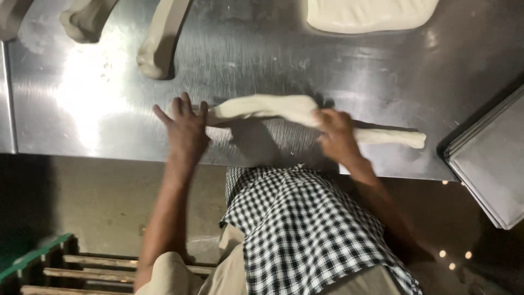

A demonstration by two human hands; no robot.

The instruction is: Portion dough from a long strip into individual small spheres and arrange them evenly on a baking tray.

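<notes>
A dough rope [284, 112] is lifted over the steel table [109, 98]. Its end is pressed under the left hand [186, 128], fingers spread; its middle is gripped by the right hand [337, 134].

- No packages, labels, signs or screens show anywhere in this view.
- Nothing here carries any wrapper, tag, printing or display.

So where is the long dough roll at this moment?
In the head view the long dough roll lies across the near edge of the steel table, between the left hand and right hand, its thin end pointing toward the stacked trays.
</notes>
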